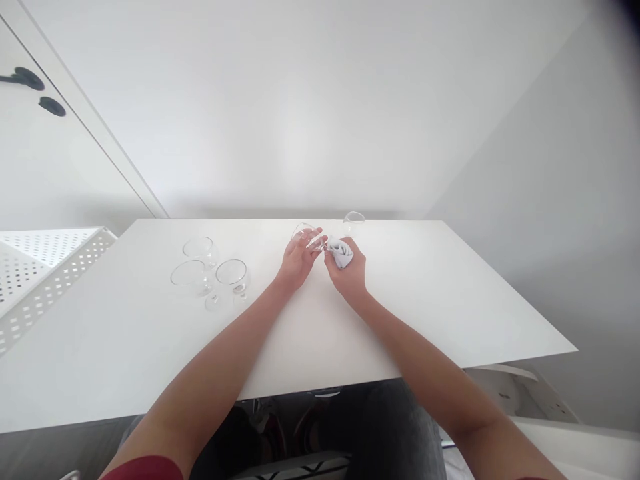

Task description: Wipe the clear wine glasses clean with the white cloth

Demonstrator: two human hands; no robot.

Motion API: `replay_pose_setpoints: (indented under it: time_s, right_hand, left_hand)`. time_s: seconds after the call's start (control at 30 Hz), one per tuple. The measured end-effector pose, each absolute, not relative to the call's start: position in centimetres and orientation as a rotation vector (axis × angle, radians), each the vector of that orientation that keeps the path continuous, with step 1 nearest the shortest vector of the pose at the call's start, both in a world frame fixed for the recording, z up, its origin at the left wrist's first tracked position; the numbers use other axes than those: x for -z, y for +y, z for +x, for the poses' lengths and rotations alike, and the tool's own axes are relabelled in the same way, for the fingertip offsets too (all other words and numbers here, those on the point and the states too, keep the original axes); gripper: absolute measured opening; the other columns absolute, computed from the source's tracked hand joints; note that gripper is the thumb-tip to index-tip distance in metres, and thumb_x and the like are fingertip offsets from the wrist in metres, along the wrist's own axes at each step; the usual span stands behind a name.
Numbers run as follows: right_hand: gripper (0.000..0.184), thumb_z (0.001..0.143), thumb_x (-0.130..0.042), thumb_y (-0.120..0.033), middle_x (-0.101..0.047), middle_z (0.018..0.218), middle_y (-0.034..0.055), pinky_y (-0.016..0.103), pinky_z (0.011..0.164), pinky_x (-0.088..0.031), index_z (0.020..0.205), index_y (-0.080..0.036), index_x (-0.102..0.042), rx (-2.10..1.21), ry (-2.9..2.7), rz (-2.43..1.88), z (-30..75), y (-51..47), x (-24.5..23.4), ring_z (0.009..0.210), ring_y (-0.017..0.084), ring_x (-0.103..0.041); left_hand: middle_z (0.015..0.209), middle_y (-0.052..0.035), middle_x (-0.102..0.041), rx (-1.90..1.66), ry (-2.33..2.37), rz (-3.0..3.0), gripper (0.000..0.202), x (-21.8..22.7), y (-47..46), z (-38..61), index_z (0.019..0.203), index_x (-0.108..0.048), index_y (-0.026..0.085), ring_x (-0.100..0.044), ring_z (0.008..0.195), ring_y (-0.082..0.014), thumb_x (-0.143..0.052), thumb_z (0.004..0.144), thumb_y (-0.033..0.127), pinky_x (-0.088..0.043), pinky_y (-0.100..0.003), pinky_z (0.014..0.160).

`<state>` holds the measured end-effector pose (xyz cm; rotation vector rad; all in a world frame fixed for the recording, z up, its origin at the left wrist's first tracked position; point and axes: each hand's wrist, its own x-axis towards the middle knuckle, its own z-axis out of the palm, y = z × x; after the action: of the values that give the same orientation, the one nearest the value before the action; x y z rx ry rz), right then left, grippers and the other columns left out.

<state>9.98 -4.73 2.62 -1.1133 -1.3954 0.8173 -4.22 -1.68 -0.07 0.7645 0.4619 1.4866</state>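
Note:
My left hand is closed around the bowl of a clear stemmed glass, which lies tilted with its stem toward the right. In my right hand is a bunched white cloth, pressed against the stem and foot end of that glass. The cloth and fingers hide the foot. Just behind my right hand another clear glass stands on the white table. Toward the left stand three more glasses, one at the back, one at the front left and one at the right.
A plain wall rises behind the table's far edge. Left of the table is a white perforated metal panel, below a door with a dark handle. A white shelf or drawer unit shows at lower right.

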Motion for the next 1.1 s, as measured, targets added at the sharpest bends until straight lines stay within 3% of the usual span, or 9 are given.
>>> replay_pose_setpoints:
  time_s: [0.1, 0.3, 0.37, 0.5, 0.57, 0.8, 0.93, 1.0, 1.1]
  right_hand:
    - [0.02, 0.084, -0.064, -0.039, -0.053, 0.067, -0.0006, 0.027, 0.052, -0.045, 0.079, -0.023, -0.054, -0.851, -1.378, -1.117, 10.1, -4.9, -2.6, 0.059, 0.015, -0.049]
    - [0.019, 0.077, -0.061, -0.036, -0.041, 0.055, -0.0067, 0.023, 0.037, -0.023, 0.077, -0.024, -0.045, -1.77, -0.954, -0.991, 11.1, -2.9, -2.9, 0.04, 0.008, -0.026]
    - [0.021, 0.078, -0.062, -0.039, -0.042, 0.055, -0.0065, 0.023, 0.038, -0.026, 0.078, -0.024, -0.047, -1.721, -1.012, -1.011, 11.0, -2.9, -2.8, 0.041, 0.009, -0.029]
    - [0.026, 0.077, -0.071, -0.043, -0.055, 0.067, -0.0016, 0.025, 0.049, -0.041, 0.08, -0.024, -0.055, -1.023, -1.349, -1.129, 10.5, -3.9, -2.5, 0.056, 0.013, -0.046]
    - [0.027, 0.078, -0.072, -0.044, -0.055, 0.068, -0.0011, 0.024, 0.05, -0.042, 0.077, -0.023, -0.055, -0.903, -1.456, -1.114, 10.3, -4.1, -2.4, 0.059, 0.013, -0.047]
    - [0.027, 0.083, -0.062, -0.043, -0.049, 0.054, -0.004, 0.024, 0.038, -0.033, 0.075, -0.024, -0.044, -1.772, -0.813, -1.075, 11.1, -2.4, -2.7, 0.04, 0.012, -0.041]
    - [0.025, 0.084, -0.06, -0.04, -0.05, 0.051, -0.0032, 0.023, 0.034, -0.021, 0.073, -0.023, -0.045, -2.089, -0.844, -0.986, 12.0, -1.8, -3.1, 0.033, 0.009, -0.031]
    - [0.026, 0.084, -0.06, -0.042, -0.051, 0.052, -0.0028, 0.022, 0.035, -0.019, 0.073, -0.022, -0.047, -2.127, -0.913, -0.99, 12.2, -1.6, -3.1, 0.033, 0.008, -0.029]
    - [0.027, 0.082, -0.064, -0.045, -0.057, 0.058, -0.0017, 0.024, 0.038, -0.032, 0.078, -0.022, -0.052, -1.826, -1.032, -1.089, 12.2, -1.5, -2.8, 0.041, 0.012, -0.043]
  left_hand:
    - [0.134, -0.0119, -0.066, -1.451, 0.47, 0.781, 0.038, 0.1, -1.8, -4.3, 0.107, -0.067, 0.021, -0.065, 0.125, -0.0297, -0.075, 0.087, 0.052, -0.048, -0.045, 0.107]
    - [0.135, -0.0105, -0.064, -1.455, 0.442, 0.857, 0.034, -0.5, -2.2, -4.3, 0.108, -0.066, 0.022, -0.066, 0.122, -0.0281, -0.078, 0.086, 0.045, -0.047, -0.045, 0.108]
    - [0.135, -0.0108, -0.064, -1.479, 0.458, 0.838, 0.037, -0.4, -2.0, -4.2, 0.11, -0.065, 0.022, -0.066, 0.123, -0.0282, -0.078, 0.086, 0.047, -0.047, -0.045, 0.109]
    - [0.133, -0.0112, -0.067, -1.526, 0.518, 0.755, 0.039, -0.1, -1.7, -4.2, 0.108, -0.066, 0.022, -0.066, 0.123, -0.0282, -0.076, 0.086, 0.053, -0.048, -0.044, 0.107]
    - [0.131, -0.0116, -0.067, -1.52, 0.526, 0.742, 0.04, -0.1, -1.7, -4.2, 0.106, -0.067, 0.021, -0.067, 0.121, -0.028, -0.074, 0.087, 0.055, -0.048, -0.043, 0.107]
    - [0.128, -0.0108, -0.068, -1.506, 0.492, 0.812, 0.035, 0.0, -1.9, -4.1, 0.107, -0.069, 0.021, -0.07, 0.112, -0.0257, -0.073, 0.09, 0.05, -0.052, -0.038, 0.094]
    - [0.131, -0.0123, -0.067, -1.493, 0.473, 0.806, 0.041, 0.2, -1.7, -4.4, 0.109, -0.068, 0.021, -0.069, 0.114, -0.0267, -0.07, 0.09, 0.057, -0.052, -0.038, 0.094]
    - [0.134, -0.013, -0.066, -1.478, 0.473, 0.799, 0.044, 0.1, -1.7, -4.5, 0.111, -0.067, 0.021, -0.068, 0.118, -0.028, -0.07, 0.089, 0.058, -0.052, -0.04, 0.097]
    - [0.137, -0.013, -0.065, -1.489, 0.49, 0.79, 0.045, 0.1, -1.6, -4.5, 0.114, -0.067, 0.022, -0.066, 0.122, -0.029, -0.071, 0.088, 0.059, -0.051, -0.041, 0.1]
